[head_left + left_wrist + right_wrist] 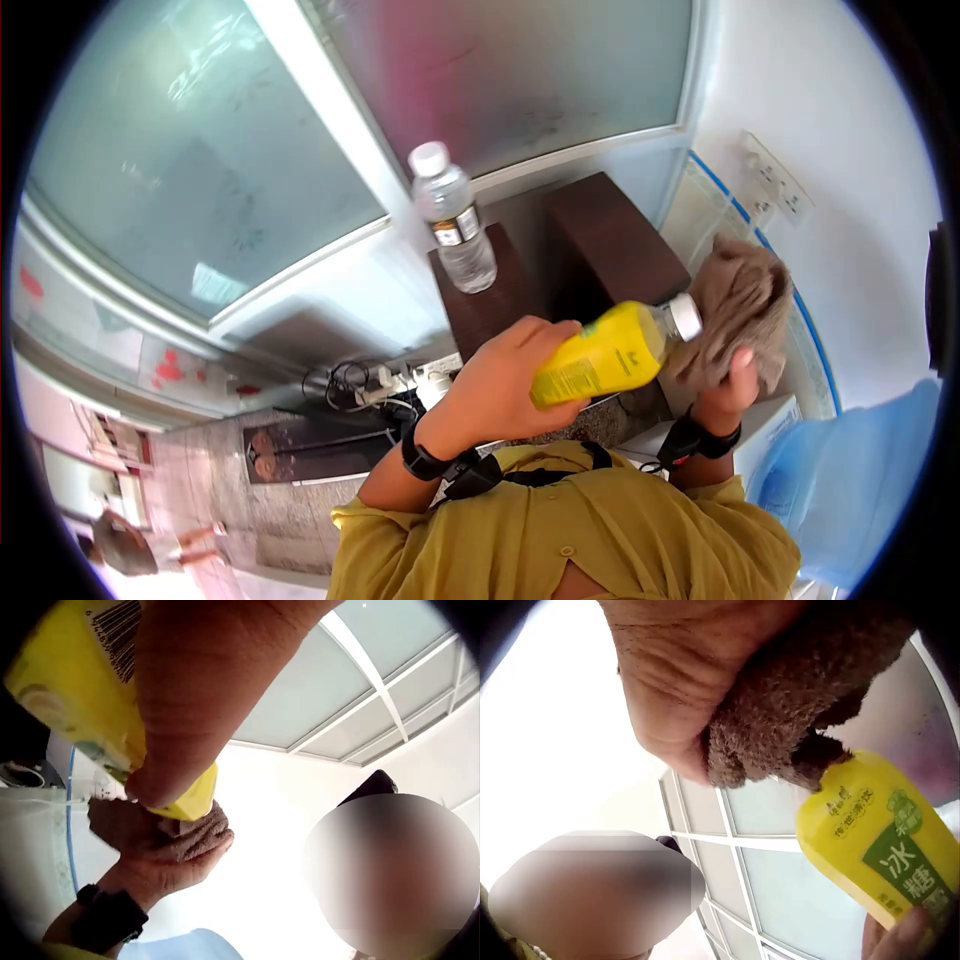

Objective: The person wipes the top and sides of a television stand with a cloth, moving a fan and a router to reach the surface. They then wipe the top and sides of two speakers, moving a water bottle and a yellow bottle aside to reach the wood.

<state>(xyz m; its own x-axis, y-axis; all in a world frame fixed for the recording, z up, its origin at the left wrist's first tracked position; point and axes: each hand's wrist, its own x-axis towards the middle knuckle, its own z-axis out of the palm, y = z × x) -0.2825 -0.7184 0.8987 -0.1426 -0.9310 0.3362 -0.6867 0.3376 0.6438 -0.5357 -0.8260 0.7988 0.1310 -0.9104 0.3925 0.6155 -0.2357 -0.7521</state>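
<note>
So, the yellow plastic bottle with its white screw cap is up in the air in front of the person's chest, lying roughly sideways with the cap end pointing to their right. The left hand has its fingers wrapped round the label end, a firm clamp on the bottle's body. The right hand is bunched round a brown terry cloth, fingers closed on it. The cloth touches the cap end, and the right wrist view shows it pressed right against the yellow plastic.

Looks to me like a wipe-down, currently at the top of the bottle. A next move would call for the left hand holding steady or turning the bottle so the cloth can reach the rest. Can't tell if the cap is tight.

Further out, a clear plastic water bottle stands upright on a dark wooden stand, well apart from both hands, below a frosted glass window. A white power strip with cables lies beside the stand.
</note>
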